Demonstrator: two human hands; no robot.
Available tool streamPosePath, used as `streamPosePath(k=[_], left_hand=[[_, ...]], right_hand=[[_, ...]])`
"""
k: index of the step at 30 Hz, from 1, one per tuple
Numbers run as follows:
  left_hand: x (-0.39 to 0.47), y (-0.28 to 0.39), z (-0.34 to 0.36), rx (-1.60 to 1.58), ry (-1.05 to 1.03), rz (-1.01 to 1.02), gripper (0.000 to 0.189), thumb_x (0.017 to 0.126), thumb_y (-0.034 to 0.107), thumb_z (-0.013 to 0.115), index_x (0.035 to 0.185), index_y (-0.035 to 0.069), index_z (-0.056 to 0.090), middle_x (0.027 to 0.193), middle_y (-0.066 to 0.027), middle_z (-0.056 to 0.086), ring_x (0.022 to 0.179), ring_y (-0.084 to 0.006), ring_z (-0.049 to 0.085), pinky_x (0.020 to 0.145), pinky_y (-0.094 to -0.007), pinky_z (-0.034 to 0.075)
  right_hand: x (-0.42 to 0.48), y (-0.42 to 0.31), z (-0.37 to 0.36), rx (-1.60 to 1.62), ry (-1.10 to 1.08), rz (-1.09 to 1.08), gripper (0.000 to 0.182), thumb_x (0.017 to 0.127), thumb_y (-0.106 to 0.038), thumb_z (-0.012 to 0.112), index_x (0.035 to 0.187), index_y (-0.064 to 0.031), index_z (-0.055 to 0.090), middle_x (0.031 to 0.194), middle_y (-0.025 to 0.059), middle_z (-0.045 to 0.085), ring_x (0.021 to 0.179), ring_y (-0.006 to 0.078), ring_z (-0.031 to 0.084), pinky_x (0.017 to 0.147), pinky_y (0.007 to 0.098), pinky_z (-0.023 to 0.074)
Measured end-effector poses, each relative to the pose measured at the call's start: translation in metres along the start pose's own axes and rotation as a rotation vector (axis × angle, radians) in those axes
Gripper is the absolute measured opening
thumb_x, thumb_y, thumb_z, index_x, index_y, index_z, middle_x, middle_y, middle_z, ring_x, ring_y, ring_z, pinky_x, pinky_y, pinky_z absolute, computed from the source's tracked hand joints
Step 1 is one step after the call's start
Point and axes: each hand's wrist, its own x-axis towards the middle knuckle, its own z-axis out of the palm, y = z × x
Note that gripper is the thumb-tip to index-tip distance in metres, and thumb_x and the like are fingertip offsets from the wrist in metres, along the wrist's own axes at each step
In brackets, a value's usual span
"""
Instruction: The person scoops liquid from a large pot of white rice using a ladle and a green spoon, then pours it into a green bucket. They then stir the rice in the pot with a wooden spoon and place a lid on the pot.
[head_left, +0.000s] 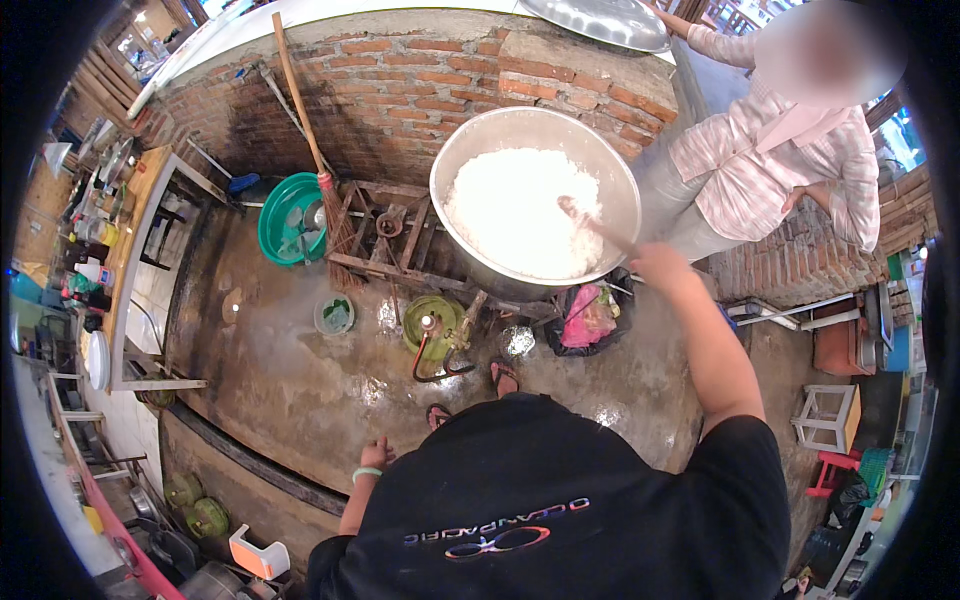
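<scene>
My right hand (660, 266) grips the handle of a wooden paddle (600, 225) at the right rim of a large metal pot (442, 161). The paddle's blade end lies in a mound of white rice (517, 210) inside the pot. The pot stands on a stove frame (412, 262) against a low brick wall. My left hand (377, 453) hangs low at my side, with a pale band on its wrist. Its fingers are loosely bent and nothing shows in them.
Across the wall's corner stands a person (780, 165), one hand at a round metal lid (600, 19). A green gas cylinder (431, 322) with a hose and a plastic bag (589, 315) sit before my feet. Left are a broom (300, 97), a green basin (274, 217) and a small tub (334, 313). The floor looks wet.
</scene>
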Motion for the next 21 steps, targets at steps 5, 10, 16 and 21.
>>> streamPosePath(k=[5, 10, 16, 21], left_hand=[[-0.023, 0.08, -0.006, -0.362, -0.009, 0.023, 0.039, 0.089, 0.036, 0.052, 0.114, 0.006, 0.046, 0.089, -0.0071, 0.061, 0.065, -0.016, 0.058, 0.049, -0.0279, 0.041], [-0.033, 0.099, 0.006, -0.285, -0.049, 0.077, 0.031, 0.09, 0.033, 0.051, 0.107, 0.007, 0.048, 0.084, -0.0055, 0.058, 0.064, -0.0147, 0.057, 0.048, -0.0266, 0.04], [-0.049, 0.072, 0.0, -0.063, -0.035, 0.037, 0.034, 0.09, 0.031, 0.052, 0.109, 0.004, 0.048, 0.085, -0.0089, 0.06, 0.06, -0.0186, 0.057, 0.047, -0.0294, 0.042], [-0.027, 0.008, -0.029, -0.195, 0.038, -0.067, 0.037, 0.091, 0.033, 0.049, 0.112, 0.003, 0.046, 0.088, -0.0128, 0.06, 0.061, -0.0228, 0.059, 0.053, -0.0354, 0.049]], right_hand=[[-0.038, -0.037, -0.055, -0.078, -0.024, -0.044, 0.024, 0.083, -0.023, 0.055, 0.097, -0.0042, 0.06, 0.092, 0.0181, 0.063, 0.091, 0.0324, 0.061, 0.077, 0.0439, 0.0477], [-0.069, -0.048, -0.073, -0.102, 0.297, 0.056, 0.023, 0.086, -0.027, 0.052, 0.094, -0.0059, 0.05, 0.078, 0.0176, 0.063, 0.074, 0.0376, 0.062, 0.064, 0.0473, 0.0491], [-0.066, -0.029, 0.024, 0.098, 0.128, 0.156, 0.027, 0.088, -0.03, 0.05, 0.097, -0.0046, 0.049, 0.086, 0.0231, 0.062, 0.083, 0.04, 0.061, 0.071, 0.0498, 0.0472], [-0.08, -0.056, -0.002, 0.207, 0.16, 0.155, 0.03, 0.089, -0.031, 0.049, 0.099, -0.0036, 0.049, 0.087, 0.0241, 0.062, 0.085, 0.0414, 0.059, 0.074, 0.0508, 0.0452]])
